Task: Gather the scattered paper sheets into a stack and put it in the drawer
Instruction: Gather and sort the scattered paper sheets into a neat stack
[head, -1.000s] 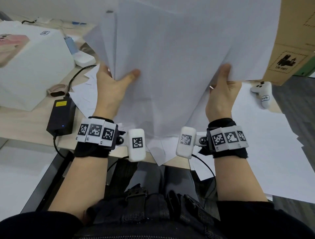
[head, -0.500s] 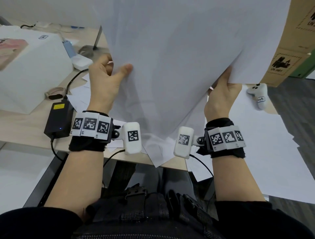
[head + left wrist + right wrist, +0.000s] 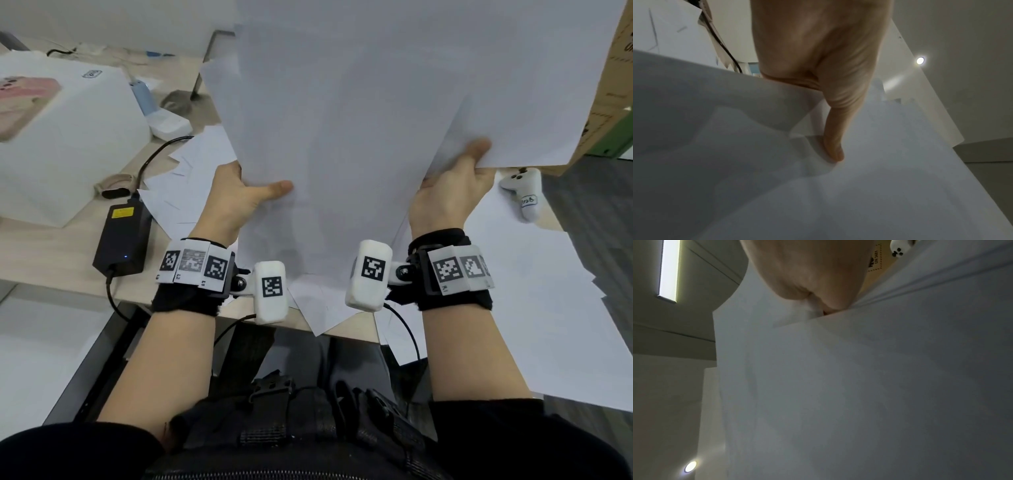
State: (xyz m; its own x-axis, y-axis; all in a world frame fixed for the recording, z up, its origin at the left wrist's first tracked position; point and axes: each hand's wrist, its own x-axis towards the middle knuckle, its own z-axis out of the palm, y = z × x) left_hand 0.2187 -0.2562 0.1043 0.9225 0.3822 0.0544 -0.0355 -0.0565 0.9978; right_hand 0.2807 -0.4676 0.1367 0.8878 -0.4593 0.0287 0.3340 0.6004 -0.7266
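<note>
A loose bundle of white paper sheets stands upright above the desk, held between both hands and uneven at its edges. My left hand grips its left edge, thumb pressed on the near face and fingers hidden behind. My right hand pinches the right edge, thumb on top, the sheets filling the right wrist view. More sheets lie scattered on the desk to the left, and others hang over the desk's right front edge. No drawer is in view.
A white box stands at the left, with a black power adapter and its cable in front of it. A white game controller lies at the right near a cardboard box. The wooden desk edge runs near my wrists.
The bundle has shifted slightly. My left hand slid lower along the left edge, and my right thumb moved further onto the right edge.
</note>
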